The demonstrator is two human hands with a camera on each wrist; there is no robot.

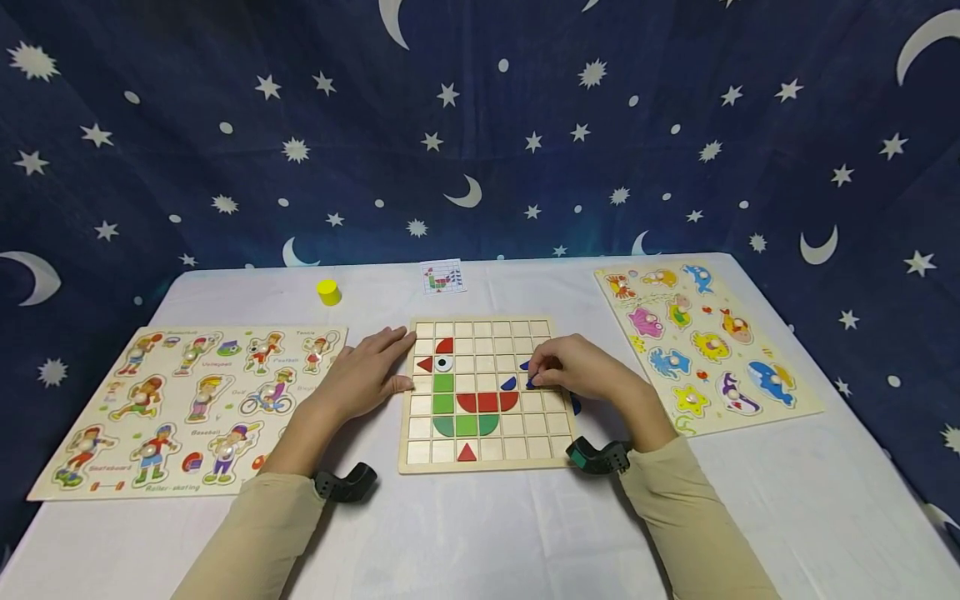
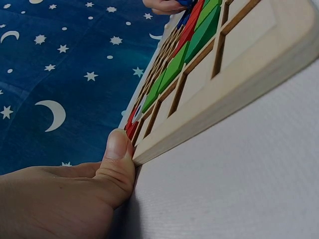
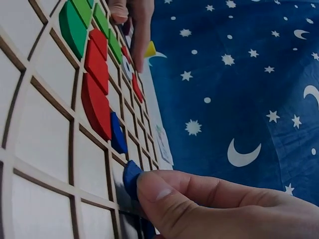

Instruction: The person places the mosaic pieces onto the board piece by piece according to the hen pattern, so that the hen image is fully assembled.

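Head view: the right hand (image 1: pixel 581 367) pinches a blue piece (image 3: pixel 131 177) over the grid board (image 1: pixel 555 450), right of centre, just right of another blue piece (image 1: pixel 508 384). Its direction is hidden by the fingers (edge tilted up in the right wrist view). Left hand (image 1: pixel 367 375) rests flat, fingers relaxed, thumb (image 2: pixel 117 154) against the board's left edge. Two peg puzzles flank it (one left (image 1: pixel 180 404), one right (image 1: pixel 701 342)); one yellow cylinder (image 1: pixel 328 292) sits far left.

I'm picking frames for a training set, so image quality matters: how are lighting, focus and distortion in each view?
Head view: even light, sharp, wide-angle bowing at the table edges. Left wrist view: the grid board is sharp, the left hand dim and soft. Right wrist view: the right hand close and slightly soft, holding a blue piece.
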